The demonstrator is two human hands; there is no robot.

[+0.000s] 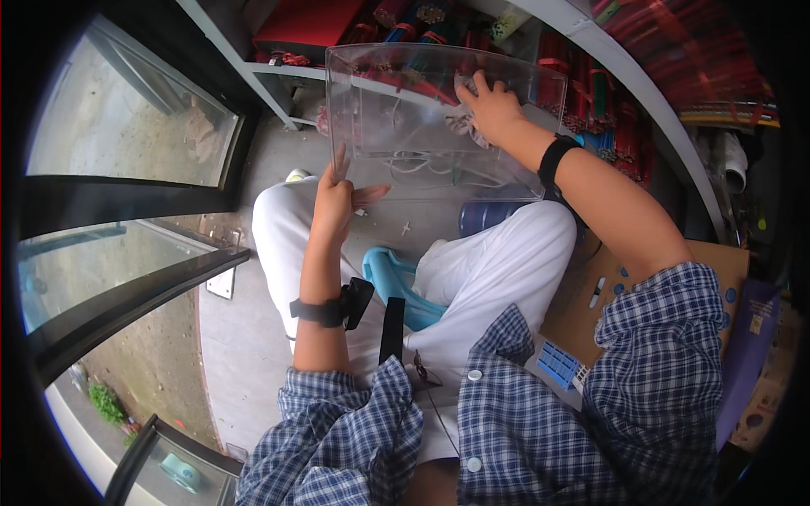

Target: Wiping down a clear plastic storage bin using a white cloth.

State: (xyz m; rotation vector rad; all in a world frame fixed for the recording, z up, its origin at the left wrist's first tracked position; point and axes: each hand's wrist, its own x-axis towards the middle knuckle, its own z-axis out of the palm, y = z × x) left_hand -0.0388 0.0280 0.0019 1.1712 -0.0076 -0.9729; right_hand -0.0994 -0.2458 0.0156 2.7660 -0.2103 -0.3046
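A clear plastic box (405, 120) stands tilted above my knees, see-through enough to show the shelf and floor behind it. At its lower left corner my left hand (342, 196) grips the edge, some fingers seen through the plastic. My right hand (493, 111) presses a crumpled greyish cloth (465, 123) against the upper right part of the box. Parts of the cloth are hidden under the fingers.
Metal shelves (297, 68) ahead hold a red box (304, 28) and bundles of wrapped sticks (573, 95). A blue water jug (487, 215) lies by my right knee, a light-blue stool (392, 284) beneath me. Cardboard (576, 322) is at right, glass doors (139, 253) at left.
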